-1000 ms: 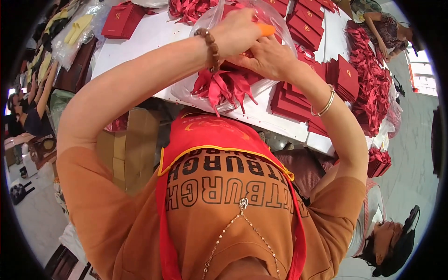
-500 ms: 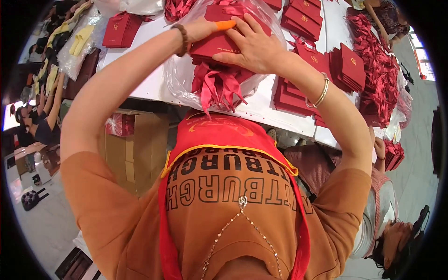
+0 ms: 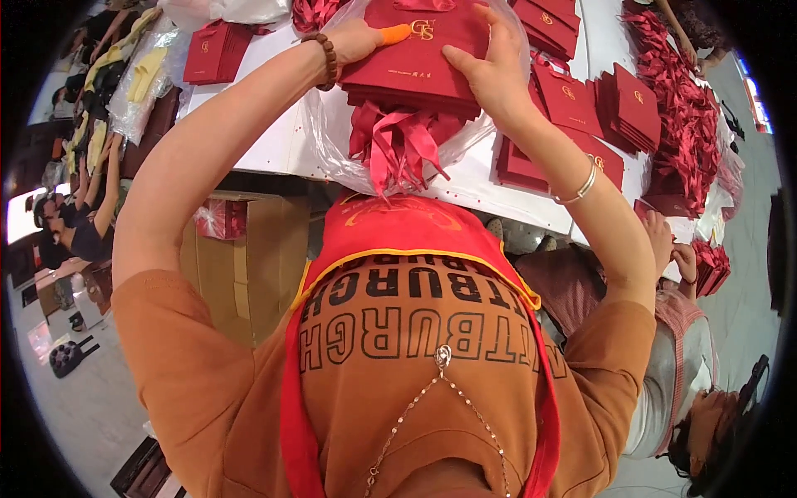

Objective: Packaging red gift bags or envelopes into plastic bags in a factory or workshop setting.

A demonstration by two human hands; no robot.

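A stack of dark red paper gift bags [image 3: 423, 62] lies in a clear plastic bag [image 3: 320, 137] at the table's near edge. Pink-red ribbon handles [image 3: 398, 145] hang out from the stack's near side. My left hand [image 3: 359, 40], with an orange cover on one digit, holds the stack's left side; that digit lies on the top bag and the other fingers are mostly hidden. On the right side, my right hand [image 3: 496, 70] grips the stack with the thumb on top and the fingers along the edge.
More red gift bags [image 3: 628, 108] stand in piles to the right, beside a long heap of ribboned bags [image 3: 677, 116]. A smaller pile [image 3: 217, 54] is at the left. Below the table sits an open cardboard box [image 3: 278, 266]. A co-worker's hands [image 3: 668, 249] are at the right.
My hands were close together, lying over the top bag. They have moved apart to the stack's two sides, uncovering its gold print.
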